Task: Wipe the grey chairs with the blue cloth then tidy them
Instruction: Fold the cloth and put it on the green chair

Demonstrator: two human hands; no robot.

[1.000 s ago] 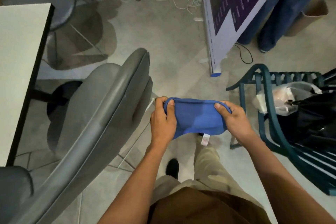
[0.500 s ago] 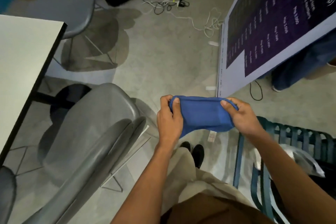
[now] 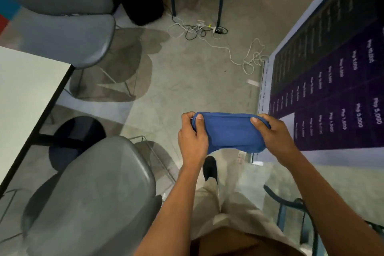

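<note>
A grey concrete floor (image 3: 187, 81) carries two grey chairs, one (image 3: 93, 193) beside a white table (image 3: 25, 93), another (image 3: 62, 27) past it. Tangled cables (image 3: 199, 29) lie beyond the table, near a leaning banner (image 3: 324, 93), possibly a price board.

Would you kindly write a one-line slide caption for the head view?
Both hands, left and right, stretch a folded blue cloth above the concrete floor, beside a grey moulded chair.

Bare floor (image 3: 187, 81) ahead; grey chair (image 3: 99, 193) crowds the left.
</note>
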